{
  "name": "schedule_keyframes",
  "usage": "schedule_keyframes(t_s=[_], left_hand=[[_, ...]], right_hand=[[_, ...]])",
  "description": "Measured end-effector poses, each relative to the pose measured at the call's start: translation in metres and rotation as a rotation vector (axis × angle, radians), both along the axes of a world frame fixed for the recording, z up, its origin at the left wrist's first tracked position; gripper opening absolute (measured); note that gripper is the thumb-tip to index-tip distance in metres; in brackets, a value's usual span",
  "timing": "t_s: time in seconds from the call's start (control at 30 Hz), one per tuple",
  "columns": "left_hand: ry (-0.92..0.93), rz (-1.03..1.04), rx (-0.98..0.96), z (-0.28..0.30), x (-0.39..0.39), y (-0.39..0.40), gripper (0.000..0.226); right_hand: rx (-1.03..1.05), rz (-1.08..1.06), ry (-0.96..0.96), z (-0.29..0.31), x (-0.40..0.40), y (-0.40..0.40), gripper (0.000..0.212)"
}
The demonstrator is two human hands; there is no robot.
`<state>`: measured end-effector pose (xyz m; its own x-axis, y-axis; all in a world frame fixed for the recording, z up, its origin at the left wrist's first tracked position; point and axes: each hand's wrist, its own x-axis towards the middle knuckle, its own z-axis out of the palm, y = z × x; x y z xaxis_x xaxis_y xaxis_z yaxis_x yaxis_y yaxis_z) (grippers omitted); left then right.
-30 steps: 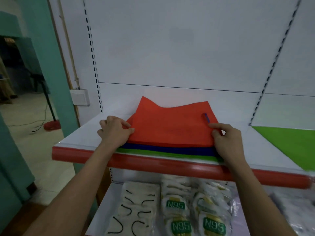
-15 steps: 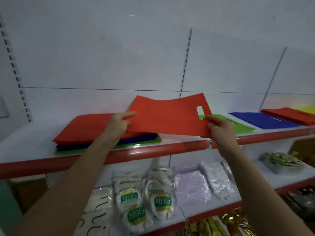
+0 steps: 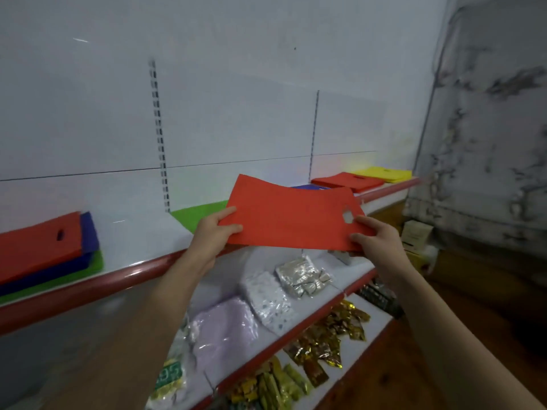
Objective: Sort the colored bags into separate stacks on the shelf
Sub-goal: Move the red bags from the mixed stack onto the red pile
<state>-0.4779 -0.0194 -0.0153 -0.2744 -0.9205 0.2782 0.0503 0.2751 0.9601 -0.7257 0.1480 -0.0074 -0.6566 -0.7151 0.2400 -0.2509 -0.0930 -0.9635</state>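
Your left hand (image 3: 217, 232) and right hand (image 3: 374, 235) pinch 1 red bag (image 3: 291, 221), long axis left-right, handle cutout rightward.

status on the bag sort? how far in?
Partly done: separate green, red and yellow stacks lie along the shelf. In hand: one red bag, held by left hand and right hand. Left: the mixed pile still holds red, blue and green.

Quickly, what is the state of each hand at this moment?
Left hand: closed on the left edge of the red bag.
Right hand: closed on the same red bag's right edge, beside its handle hole.
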Motion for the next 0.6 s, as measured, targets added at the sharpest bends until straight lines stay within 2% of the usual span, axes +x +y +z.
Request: schedule_keyframes(t_s=[0.33, 0.6], left_hand=[[0.067, -0.208, 0.083, -0.004, -0.224, 0.062, 0.056], [0.015, -0.250, 0.084, -0.013, -0.338, 0.041, 0.056]], right_hand=[[0.031, -0.168, -0.036, -0.001, -0.203, 0.091, 0.050], [0.067, -0.168, -0.006, -0.016, -0.323, 0.077, 0.052]])
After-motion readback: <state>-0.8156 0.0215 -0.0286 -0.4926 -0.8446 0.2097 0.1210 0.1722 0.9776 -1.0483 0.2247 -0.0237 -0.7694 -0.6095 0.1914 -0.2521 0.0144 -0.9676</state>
